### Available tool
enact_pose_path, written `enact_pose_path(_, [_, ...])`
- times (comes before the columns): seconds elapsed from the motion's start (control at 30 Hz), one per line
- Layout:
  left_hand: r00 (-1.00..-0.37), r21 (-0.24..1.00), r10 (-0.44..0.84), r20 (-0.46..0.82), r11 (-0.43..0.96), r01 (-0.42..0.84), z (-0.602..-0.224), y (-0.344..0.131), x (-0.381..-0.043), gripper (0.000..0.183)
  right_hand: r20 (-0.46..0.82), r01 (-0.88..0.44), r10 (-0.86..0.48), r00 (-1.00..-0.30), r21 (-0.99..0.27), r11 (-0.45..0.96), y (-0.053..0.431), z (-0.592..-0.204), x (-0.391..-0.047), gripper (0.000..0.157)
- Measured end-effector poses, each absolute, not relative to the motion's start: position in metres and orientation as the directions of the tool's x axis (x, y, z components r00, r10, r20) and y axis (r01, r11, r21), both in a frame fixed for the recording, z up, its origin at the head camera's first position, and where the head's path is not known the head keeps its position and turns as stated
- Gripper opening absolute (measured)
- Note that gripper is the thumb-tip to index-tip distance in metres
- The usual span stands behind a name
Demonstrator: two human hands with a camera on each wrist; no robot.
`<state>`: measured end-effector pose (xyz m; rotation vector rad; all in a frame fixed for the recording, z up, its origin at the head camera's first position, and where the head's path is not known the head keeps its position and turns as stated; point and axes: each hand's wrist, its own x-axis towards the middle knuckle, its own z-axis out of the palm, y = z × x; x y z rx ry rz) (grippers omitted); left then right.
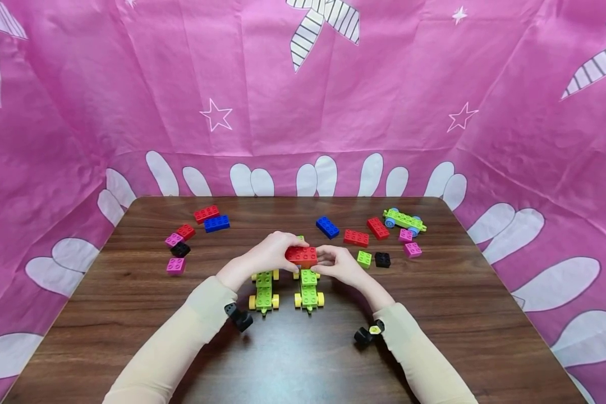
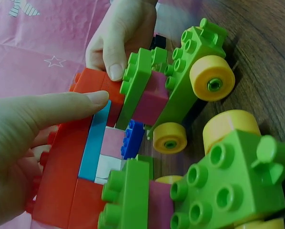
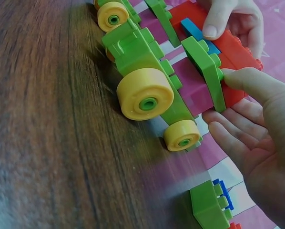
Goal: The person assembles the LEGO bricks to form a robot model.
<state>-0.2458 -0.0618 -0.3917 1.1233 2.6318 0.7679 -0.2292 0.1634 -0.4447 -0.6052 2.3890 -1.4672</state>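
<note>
Two green toy car bases with yellow wheels, a left one (image 1: 264, 289) and a right one (image 1: 309, 289), stand side by side. On each sit a pink block (image 3: 192, 85) and a green brick (image 3: 207, 71). Red bricks (image 1: 303, 256) span the top, with a light blue piece (image 2: 95, 140) between the lower ones. My left hand (image 1: 272, 252) grips the red bricks from the left, its thumb against the near side by the blue piece. At the right end, my right hand (image 1: 340, 262) pinches the red bricks, its thumb beside the green brick.
Loose red, blue, pink and black bricks, among them a blue brick (image 1: 216, 223), lie at the back left. More lie at the back right, including a red brick (image 1: 356, 238) and a black brick (image 1: 382, 259). A green car base with blue wheels (image 1: 404, 220) stands behind them.
</note>
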Motion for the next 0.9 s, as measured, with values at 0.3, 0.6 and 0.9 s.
enact_pose_path(0.3, [-0.724,0.556,0.689,0.038,0.587,0.588,-0.392,-0.071,-0.245,0.05,0.019,-0.228,-0.469,-0.883,-0.891,0.393,0.166,-0.455,-0.231,0.038])
enact_pose_path(0.6, [-0.744,0.583,0.667,0.04,0.589,0.56,-0.394,-0.071,-0.244,0.046,0.027,-0.248,-0.437,-0.899,-0.854,0.457,0.163,-0.453,-0.228,0.037])
enact_pose_path(0.9, [-0.748,0.589,0.661,0.048,0.587,0.556,-0.396,-0.069,-0.245,0.044,0.052,-0.278,-0.431,-0.901,-0.831,0.481,0.161,-0.453,-0.233,0.035])
